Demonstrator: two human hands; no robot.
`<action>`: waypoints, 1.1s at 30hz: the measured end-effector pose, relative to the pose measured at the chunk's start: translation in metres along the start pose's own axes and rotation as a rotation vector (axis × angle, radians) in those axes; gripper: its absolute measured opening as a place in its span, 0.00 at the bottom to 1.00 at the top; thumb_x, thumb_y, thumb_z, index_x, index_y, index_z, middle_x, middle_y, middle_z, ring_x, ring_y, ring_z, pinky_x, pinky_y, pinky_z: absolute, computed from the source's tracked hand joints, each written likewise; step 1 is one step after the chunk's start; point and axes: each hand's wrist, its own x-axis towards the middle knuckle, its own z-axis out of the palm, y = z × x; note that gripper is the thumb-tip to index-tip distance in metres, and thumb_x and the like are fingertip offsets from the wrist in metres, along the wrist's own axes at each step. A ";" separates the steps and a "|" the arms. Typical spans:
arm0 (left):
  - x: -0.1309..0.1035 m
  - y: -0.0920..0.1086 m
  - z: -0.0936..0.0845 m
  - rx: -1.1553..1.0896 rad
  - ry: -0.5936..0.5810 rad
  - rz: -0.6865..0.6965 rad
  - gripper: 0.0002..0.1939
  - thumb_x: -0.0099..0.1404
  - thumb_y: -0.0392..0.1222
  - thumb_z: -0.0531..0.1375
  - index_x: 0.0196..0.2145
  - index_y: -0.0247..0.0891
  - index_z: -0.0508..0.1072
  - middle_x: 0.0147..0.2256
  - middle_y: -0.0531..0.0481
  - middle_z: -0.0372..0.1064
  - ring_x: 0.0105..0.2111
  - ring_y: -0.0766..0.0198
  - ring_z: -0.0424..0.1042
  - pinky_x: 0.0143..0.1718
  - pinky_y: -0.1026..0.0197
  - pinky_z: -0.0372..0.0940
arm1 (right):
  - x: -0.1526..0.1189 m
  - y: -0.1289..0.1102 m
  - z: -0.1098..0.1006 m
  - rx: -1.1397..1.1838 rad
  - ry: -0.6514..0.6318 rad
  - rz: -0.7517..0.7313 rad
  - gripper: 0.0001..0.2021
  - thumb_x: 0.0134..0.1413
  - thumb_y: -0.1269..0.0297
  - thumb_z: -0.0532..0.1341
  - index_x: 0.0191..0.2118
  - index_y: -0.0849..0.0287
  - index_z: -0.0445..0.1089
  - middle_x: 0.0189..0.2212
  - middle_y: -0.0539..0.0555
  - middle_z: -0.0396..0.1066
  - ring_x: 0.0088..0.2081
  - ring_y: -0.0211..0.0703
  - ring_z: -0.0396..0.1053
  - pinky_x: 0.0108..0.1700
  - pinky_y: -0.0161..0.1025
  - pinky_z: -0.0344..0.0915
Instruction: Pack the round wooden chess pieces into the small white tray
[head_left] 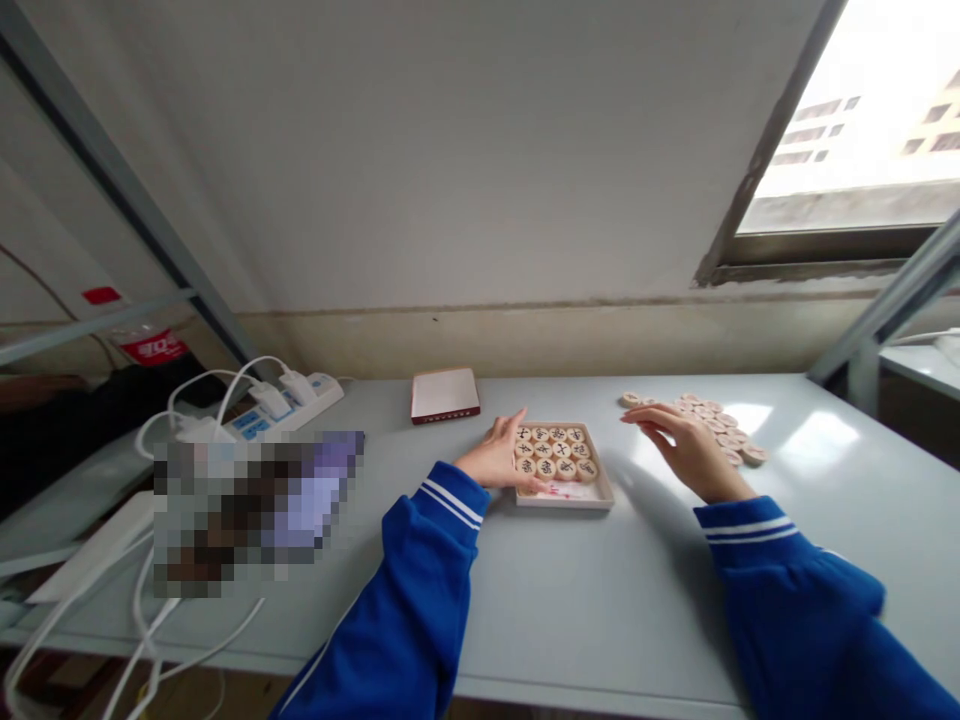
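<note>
My left hand (493, 458) grips the left side of a shallow white box (566, 503), its thumb near the front and its fingers at the back corner. Inside the box, round wooden Chinese chess pieces (563, 450) with dark characters lie in rows. The front strip of the box bottom shows white with reddish marks. To the right of the box, my right hand (686, 450) hovers over the table with fingers stretched out and nothing visible in them. Just beyond it lies a loose cluster of more chess pieces (724, 425), partly hidden by the hand. One piece (630, 399) lies near its fingertips.
A box lid (445, 394) with a dark red edge lies behind my left hand. On the left are a power strip (322, 392) with white plugs and cables, a blurred-out purple object (319, 495) and a red-labelled bottle (154, 345). Metal posts flank the grey table (570, 600).
</note>
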 end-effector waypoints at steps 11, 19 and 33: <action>0.000 0.000 -0.002 -0.019 -0.027 -0.005 0.57 0.38 0.50 0.68 0.61 0.37 0.43 0.58 0.39 0.43 0.60 0.49 0.45 0.60 0.50 0.42 | -0.016 0.028 -0.010 -0.329 0.034 0.075 0.15 0.56 0.64 0.46 0.36 0.57 0.70 0.39 0.58 0.70 0.42 0.52 0.66 0.46 0.53 0.62; 0.003 -0.006 -0.001 -0.018 -0.027 0.012 0.56 0.37 0.53 0.68 0.60 0.40 0.45 0.56 0.41 0.44 0.59 0.50 0.46 0.60 0.52 0.43 | -0.028 0.050 0.007 -0.363 -0.131 0.024 0.12 0.50 0.68 0.52 0.35 0.58 0.72 0.41 0.59 0.69 0.42 0.52 0.68 0.47 0.49 0.63; 0.004 -0.007 -0.001 -0.042 -0.010 0.028 0.54 0.37 0.51 0.69 0.59 0.39 0.49 0.55 0.41 0.47 0.59 0.50 0.48 0.60 0.53 0.44 | -0.013 0.010 -0.003 -0.142 -0.135 0.187 0.11 0.51 0.57 0.55 0.30 0.58 0.70 0.30 0.56 0.71 0.31 0.46 0.69 0.35 0.45 0.66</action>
